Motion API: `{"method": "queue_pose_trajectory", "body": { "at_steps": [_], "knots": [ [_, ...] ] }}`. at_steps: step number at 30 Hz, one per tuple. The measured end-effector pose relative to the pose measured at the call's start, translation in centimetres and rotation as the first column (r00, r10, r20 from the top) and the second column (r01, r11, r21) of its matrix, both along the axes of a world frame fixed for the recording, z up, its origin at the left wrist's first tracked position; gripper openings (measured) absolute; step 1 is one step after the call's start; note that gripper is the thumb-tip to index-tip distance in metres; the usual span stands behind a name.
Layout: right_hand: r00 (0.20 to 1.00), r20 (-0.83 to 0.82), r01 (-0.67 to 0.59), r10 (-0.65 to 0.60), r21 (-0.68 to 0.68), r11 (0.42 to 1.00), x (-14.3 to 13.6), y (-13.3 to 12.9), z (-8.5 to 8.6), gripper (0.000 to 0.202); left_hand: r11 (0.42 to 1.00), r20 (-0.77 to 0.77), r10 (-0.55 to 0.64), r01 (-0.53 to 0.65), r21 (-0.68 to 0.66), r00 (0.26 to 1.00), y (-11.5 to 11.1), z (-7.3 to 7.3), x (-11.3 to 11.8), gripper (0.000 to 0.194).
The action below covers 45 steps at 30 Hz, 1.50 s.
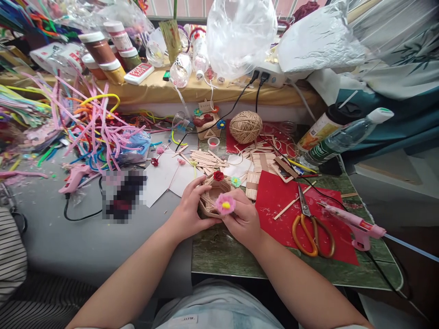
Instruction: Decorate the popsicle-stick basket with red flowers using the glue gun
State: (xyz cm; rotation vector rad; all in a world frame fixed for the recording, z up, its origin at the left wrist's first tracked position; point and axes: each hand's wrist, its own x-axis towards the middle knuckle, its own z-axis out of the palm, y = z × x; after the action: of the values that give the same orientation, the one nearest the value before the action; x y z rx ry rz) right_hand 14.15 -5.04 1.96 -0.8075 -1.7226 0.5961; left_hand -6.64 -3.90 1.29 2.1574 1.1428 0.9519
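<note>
My left hand is wrapped round the left side of a small twine-covered basket, its thumb low on the near wall. In the fingers of my right hand is a pink fuzzy flower with a yellow centre, close over the basket's near right rim. Whether the flower touches the rim I cannot tell. At the basket's far rim are a red rose and a pale green flower. Part of the basket's right side is hidden behind my right hand and the flower.
Orange-handled scissors and a pink glue gun lie on red felt at right. Behind are wooden sticks and a twine ball. Pipe cleaners pile up left, near another pink glue gun. A bottle stands back right.
</note>
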Motion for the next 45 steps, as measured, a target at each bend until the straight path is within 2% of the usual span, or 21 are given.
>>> {"method": "queue_pose_trajectory", "body": {
  "at_steps": [3, 5, 9, 12, 14, 17, 22, 28, 36, 43, 45],
  "knots": [
    [0.999, -0.035, 0.005, -0.005, -0.012, 1.000, 0.0, -0.2, -0.1, 0.019, 1.000, -0.007, 0.005, -0.005, 0.024, 1.000, -0.1, -0.2, 0.1, 0.082],
    [0.993, -0.115, 0.016, -0.023, -0.068, 0.998, 0.0, -0.3, -0.1, 0.016, 1.000, -0.034, 0.012, -0.012, 0.024, 0.999, 0.0, -0.3, 0.0, 0.081],
    [0.937, -0.317, 0.096, -0.147, -0.173, 0.980, 0.7, -0.2, 0.1, 0.011, 1.000, -0.075, 0.009, -0.008, 0.004, 0.997, 0.4, -0.5, -0.3, 0.083],
    [0.888, -0.404, 0.137, -0.219, -0.221, 0.966, 1.5, 0.2, 0.3, 0.004, 1.000, -0.083, 0.011, -0.011, 0.002, 0.997, 0.5, -0.6, -0.5, 0.078],
    [0.889, -0.382, 0.156, -0.251, -0.263, 0.952, 2.1, 0.4, 0.3, 0.002, 1.000, -0.086, 0.009, -0.008, 0.010, 0.996, 0.4, -0.6, -0.6, 0.069],
    [0.925, -0.273, 0.197, -0.265, -0.254, 0.947, 2.9, 0.6, 0.2, 0.006, 0.999, -0.088, -0.006, 0.010, 0.041, 0.996, 0.3, -0.7, -0.7, 0.059],
    [0.965, -0.079, 0.228, -0.249, -0.207, 0.951, 3.9, 0.8, -0.3, 0.002, 0.998, -0.086, -0.007, 0.012, 0.065, 0.996, 0.4, -0.7, -0.9, 0.059],
    [0.978, -0.060, 0.181, -0.198, -0.220, 0.959, 4.0, 1.1, -0.5, 0.005, 0.998, -0.088, 0.003, 0.002, 0.057, 0.996, 0.5, -0.5, -1.1, 0.061],
    [0.973, -0.075, 0.199, -0.220, -0.224, 0.954, 3.9, 1.0, -0.8, 0.001, 0.999, -0.085, -0.011, 0.014, 0.043, 0.996, 0.5, -0.7, -1.3, 0.063],
    [0.973, 0.095, 0.217, -0.209, -0.077, 0.973, 3.6, 1.0, 0.5, 0.011, 0.999, -0.084, -0.014, 0.018, 0.045, 0.996, 0.5, -0.7, -1.3, 0.064],
    [0.978, 0.123, 0.174, -0.166, -0.060, 0.983, 3.5, 1.2, 0.9, 0.012, 0.998, -0.082, -0.015, 0.019, 0.053, 0.997, 0.5, -0.6, -1.2, 0.063]
  ]
}}
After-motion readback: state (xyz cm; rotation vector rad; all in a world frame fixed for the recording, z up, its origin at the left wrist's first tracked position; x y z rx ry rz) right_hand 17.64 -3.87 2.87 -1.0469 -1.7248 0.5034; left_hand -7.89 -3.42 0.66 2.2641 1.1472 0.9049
